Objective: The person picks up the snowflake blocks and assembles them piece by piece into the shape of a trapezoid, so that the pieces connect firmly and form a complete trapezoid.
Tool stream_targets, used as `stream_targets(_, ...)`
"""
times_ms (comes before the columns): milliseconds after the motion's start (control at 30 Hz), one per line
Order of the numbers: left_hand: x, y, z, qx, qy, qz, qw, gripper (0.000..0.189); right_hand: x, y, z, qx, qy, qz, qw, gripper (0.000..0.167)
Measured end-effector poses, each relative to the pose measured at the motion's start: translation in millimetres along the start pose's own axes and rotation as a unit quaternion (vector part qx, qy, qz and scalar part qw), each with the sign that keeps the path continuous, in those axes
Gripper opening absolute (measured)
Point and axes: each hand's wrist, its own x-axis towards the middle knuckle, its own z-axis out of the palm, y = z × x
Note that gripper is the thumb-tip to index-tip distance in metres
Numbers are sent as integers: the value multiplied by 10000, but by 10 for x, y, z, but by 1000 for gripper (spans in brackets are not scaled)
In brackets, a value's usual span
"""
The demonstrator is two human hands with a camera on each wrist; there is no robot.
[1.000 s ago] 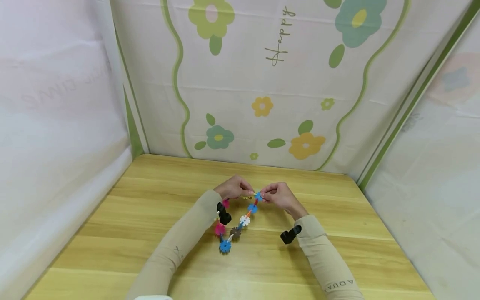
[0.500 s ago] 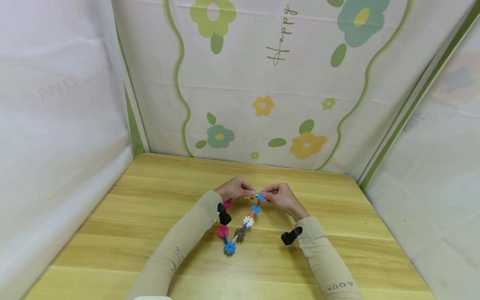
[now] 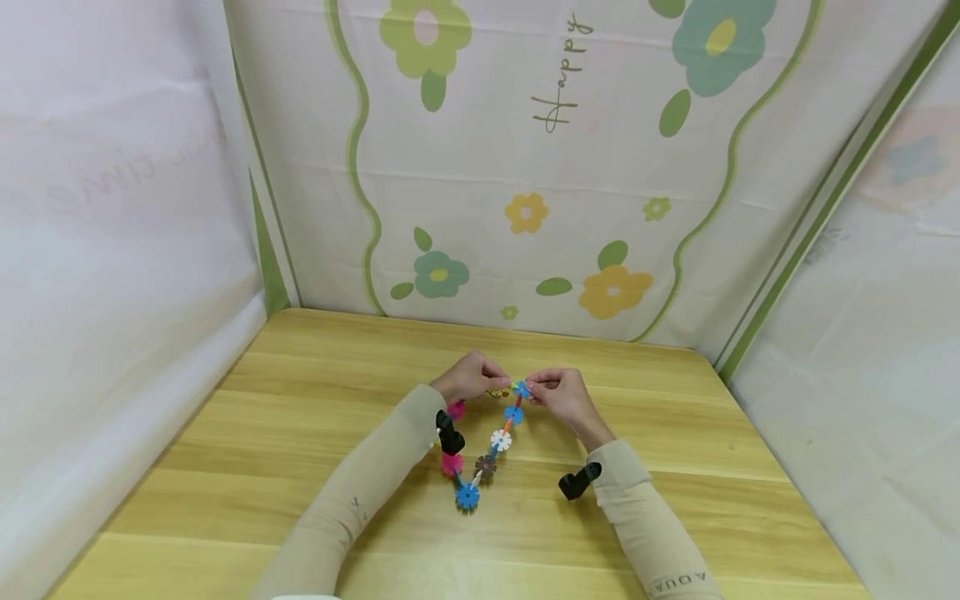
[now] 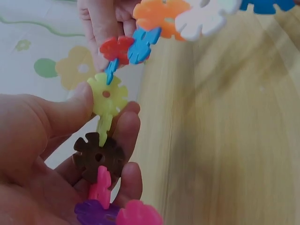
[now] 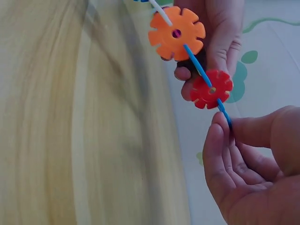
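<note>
A chain of notched plastic discs, slotted edge to edge, hangs between my hands in a loop. My left hand (image 3: 468, 377) pinches a yellow disc (image 4: 108, 93) between thumb and fingers; a brown disc (image 4: 91, 159), a pink disc (image 4: 104, 186) and a purple one (image 4: 91, 213) trail over its palm. Opposite it, my right hand (image 3: 566, 397) pinches a thin blue disc (image 5: 224, 112), seen edge-on, at the yellow disc's rim. A red disc (image 5: 218, 84) joins that blue one, followed by an orange disc (image 5: 161, 40). Lowest toward me in the head view is another blue disc (image 3: 467, 497).
The wooden table (image 3: 645, 517) lies under the chain. Printed fabric walls (image 3: 465, 167) stand behind and at both sides. Black wrist cameras sit on the left cuff (image 3: 423, 408) and right cuff (image 3: 622, 458).
The chain's near part has swung to the right. My right hand has shifted very slightly right; both hands keep their pinch close together.
</note>
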Motion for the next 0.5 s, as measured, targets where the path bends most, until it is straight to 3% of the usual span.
stream_targets(133,-3,-1,7,139,-46,37,9999,23,-29,20,2,-100,-45,-127,9999,18)
stream_targets(367,10,33,-35,282,-491,104,9983,20,-35,57,-108,-391,-1104,-221,9929,27)
stream_targets(500,7,40,-50,311,-626,192,9974,19,-15,68,-161,-439,-1472,-225,9879,29)
